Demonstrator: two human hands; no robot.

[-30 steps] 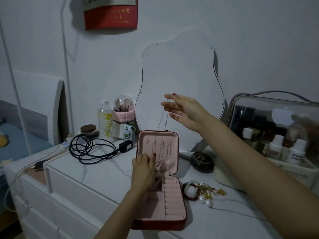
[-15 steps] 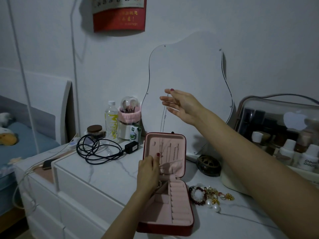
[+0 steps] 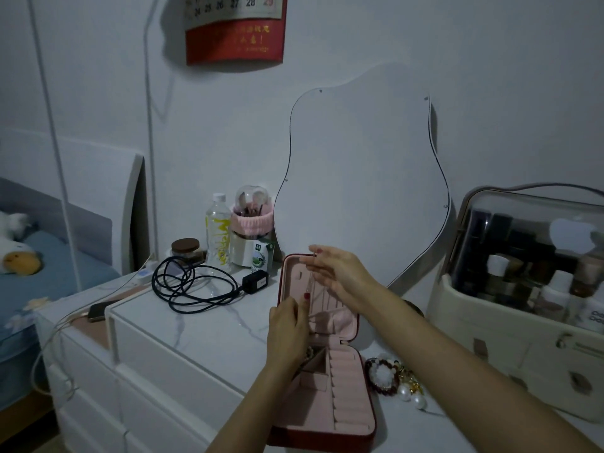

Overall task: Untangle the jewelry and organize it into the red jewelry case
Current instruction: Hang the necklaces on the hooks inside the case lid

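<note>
One thin necklace chain (image 3: 310, 282) had come down from mid-air to the red jewelry case (image 3: 322, 416) lid's hooks, right hand (image 3: 340, 273) pinching its top, left hand (image 3: 286, 331) pinching its lower end, suggesting hanging was near.

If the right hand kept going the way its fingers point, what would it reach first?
The right hand points leftward across the top of the open lid of the red jewelry case. Past its edge, probably the small green carton, though depth is unclear.
</note>
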